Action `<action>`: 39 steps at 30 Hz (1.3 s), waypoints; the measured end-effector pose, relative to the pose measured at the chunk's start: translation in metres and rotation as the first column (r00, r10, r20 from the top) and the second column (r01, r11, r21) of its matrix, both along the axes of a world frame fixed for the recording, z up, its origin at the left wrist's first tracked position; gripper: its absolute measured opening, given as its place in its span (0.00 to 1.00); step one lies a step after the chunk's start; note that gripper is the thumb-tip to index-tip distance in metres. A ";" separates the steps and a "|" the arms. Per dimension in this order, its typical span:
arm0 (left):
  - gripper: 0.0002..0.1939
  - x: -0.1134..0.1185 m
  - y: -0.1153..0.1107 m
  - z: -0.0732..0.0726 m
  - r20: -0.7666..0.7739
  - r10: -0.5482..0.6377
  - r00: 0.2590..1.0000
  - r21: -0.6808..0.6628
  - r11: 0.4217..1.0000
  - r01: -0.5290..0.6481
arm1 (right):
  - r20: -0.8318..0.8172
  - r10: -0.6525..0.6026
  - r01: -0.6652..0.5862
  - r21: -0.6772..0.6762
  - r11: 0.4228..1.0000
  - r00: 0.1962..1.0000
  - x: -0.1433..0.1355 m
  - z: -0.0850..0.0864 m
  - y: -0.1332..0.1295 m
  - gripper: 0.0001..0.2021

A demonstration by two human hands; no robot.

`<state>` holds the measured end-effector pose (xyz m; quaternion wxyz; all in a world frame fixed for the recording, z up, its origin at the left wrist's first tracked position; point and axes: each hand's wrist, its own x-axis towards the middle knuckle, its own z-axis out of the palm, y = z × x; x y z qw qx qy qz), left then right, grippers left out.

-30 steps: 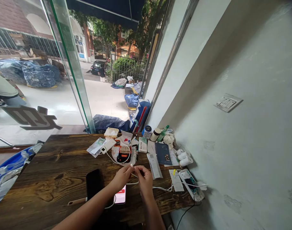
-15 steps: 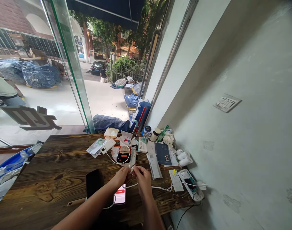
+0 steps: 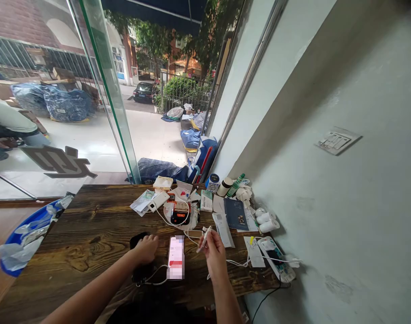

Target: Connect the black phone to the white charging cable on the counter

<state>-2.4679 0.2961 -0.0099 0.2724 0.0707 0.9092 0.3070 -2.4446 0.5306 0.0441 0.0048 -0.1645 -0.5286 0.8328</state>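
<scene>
My left hand (image 3: 147,249) lies over a black phone (image 3: 138,240) on the wooden table, fingers curled at its upper part and covering its middle. Raised just right of the lit phone, my right hand (image 3: 214,252) pinches a white charging cable (image 3: 202,241) between thumb and fingers, its pale end pointing up. The lit phone (image 3: 176,258) lies face up between my hands, its screen pink and white. Near its lower left, a white cable (image 3: 158,282) loops toward the black phone; which end joins what is unclear.
Behind my hands sit an orange-black device (image 3: 180,213), a white power bank (image 3: 159,201), a small box (image 3: 206,200) and a dark blue booklet (image 3: 235,213). To the right are paper rolls (image 3: 268,225) and a power strip (image 3: 276,261). A glass panel (image 3: 114,99) stands beyond the table.
My hands have parted: the left moved left onto the black phone, while the right stayed with the white cable and lifted it to the right. The view has shifted slightly left.
</scene>
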 end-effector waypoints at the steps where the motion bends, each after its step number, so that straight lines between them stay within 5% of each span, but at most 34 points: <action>1: 0.37 0.006 -0.012 -0.013 -0.036 -0.017 0.999 -0.132 0.991 0.012 | 0.009 -0.004 0.004 0.005 1.000 1.000 0.003 0.003 0.008 0.26; 6: 0.37 0.024 -0.038 -0.061 -0.127 -0.288 0.949 -0.375 0.900 0.223 | 0.053 -0.010 0.007 0.064 0.998 0.999 0.017 0.013 0.028 0.27; 10: 0.27 0.016 -0.045 -0.071 -0.170 -0.464 0.869 -0.397 0.839 0.371 | 0.067 -0.023 0.014 0.128 0.992 0.997 0.023 0.010 0.025 0.30; 12: 0.27 0.010 -0.046 -0.063 -0.179 -0.516 0.837 -0.412 0.813 0.413 | 0.040 -0.028 0.018 0.220 0.975 0.999 0.025 0.010 0.022 0.30; 15: 0.42 0.007 -0.038 -0.034 -0.249 -0.472 0.846 -0.357 0.857 0.373 | -0.056 0.027 -0.001 0.420 0.907 0.998 0.028 0.015 0.018 0.26; 19: 0.41 0.015 -0.015 0.017 -0.342 -0.249 0.906 0.002 0.964 0.266 | -0.109 0.187 -0.088 0.588 0.804 0.976 0.033 0.025 0.011 0.22; 22: 0.44 0.025 0.000 0.043 -0.264 -0.054 0.963 0.351 0.924 0.149 | -0.147 0.225 -0.085 0.627 0.774 0.963 0.033 0.027 0.006 0.18; 25: 0.45 0.030 0.013 0.057 -0.116 0.077 0.990 0.552 0.834 0.000 | -0.213 0.251 -0.051 0.659 0.751 0.944 0.033 0.026 0.002 0.13; 28: 0.44 0.029 0.023 0.067 -0.129 0.116 0.985 0.582 0.813 -0.019 | -0.275 0.241 0.023 0.702 0.712 0.931 0.032 0.027 0.002 0.10; 32: 0.41 0.023 0.030 0.079 -0.266 0.118 0.957 0.499 0.866 0.031 | -0.362 0.241 0.108 0.723 0.682 0.901 0.029 0.040 0.006 0.09; 36: 0.41 0.018 0.030 0.085 -0.374 0.070 0.925 0.384 0.920 0.085 | -0.313 0.394 -0.009 0.773 0.635 0.864 0.029 0.062 0.010 0.10; 39: 0.44 0.016 0.030 0.086 -0.413 0.010 0.911 0.296 0.947 0.124 | -0.225 0.398 -0.083 0.777 0.625 0.889 0.028 0.073 0.010 0.13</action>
